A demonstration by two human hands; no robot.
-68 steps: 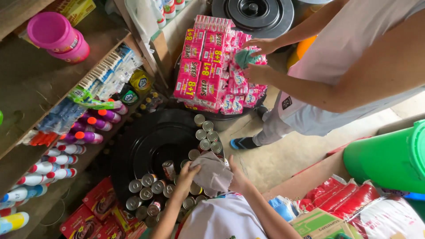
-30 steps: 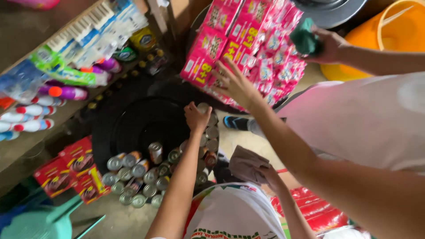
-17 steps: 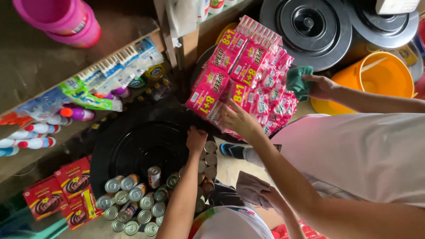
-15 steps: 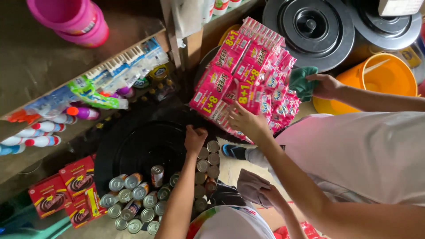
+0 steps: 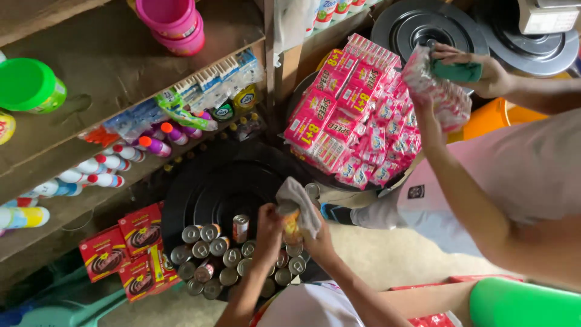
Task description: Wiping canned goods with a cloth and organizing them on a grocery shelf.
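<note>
My left hand [image 5: 268,225] holds a small tin can [image 5: 290,223] just above a cluster of several similar cans [image 5: 221,261]. These cans stand on a black round lid [image 5: 212,188]. My right hand [image 5: 319,237] presses a grey cloth [image 5: 298,198] over the top and side of the held can. One can [image 5: 240,227] stands upright to the left of my hands.
A co-worker on the right holds a green cloth [image 5: 459,71] against a strip of pink sachets [image 5: 440,97]; more pink sachet packs [image 5: 354,121] hang behind. Shelves on the left carry bottles [image 5: 151,144] and pink buckets [image 5: 172,21]. Red boxes [image 5: 138,243] lie low left, a green bin [image 5: 523,303] low right.
My left hand has lifted a can from the cluster and my right hand has brought the cloth up onto it. The co-worker raised a strip of pink sachets.
</note>
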